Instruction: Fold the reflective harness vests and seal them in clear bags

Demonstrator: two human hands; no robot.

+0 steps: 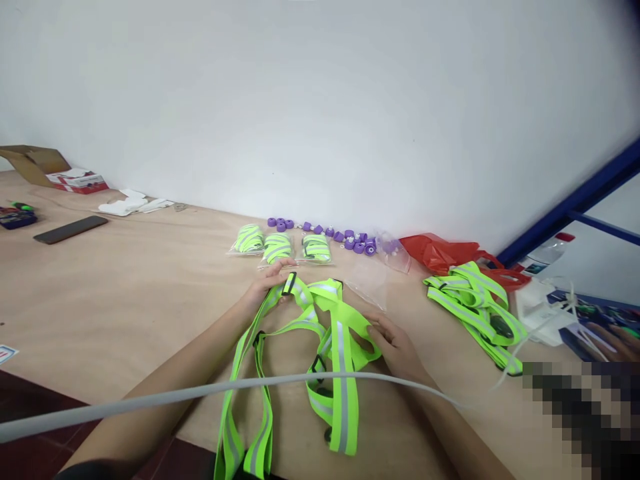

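Note:
A neon green reflective harness (pixel 344 393) with grey stripes and black buckles is spread in front of me, its straps looped and hanging toward the near table edge. The fingers of my left hand (pixel 265 283) are closed round a strap beside a black slider. On the other side, my right hand (pixel 393 337) grips a folded part of the webbing, with some fingertips hidden behind it. Beyond my hands lie three clear bags of folded green straps, one being the middle bag (pixel 277 247). A flat clear plastic bag (pixel 367 283) lies just past the harness.
Loose green straps (pixel 473 303) lie at right before a red plastic bag (pixel 440 253). Several purple caps (pixel 350 240) line the wall. A white cable (pixel 240 383) crosses the foreground. At left are a dark flat bar (pixel 71 229) and a cardboard box (pixel 35 163). Another person's hand (pixel 613 343) shows at right.

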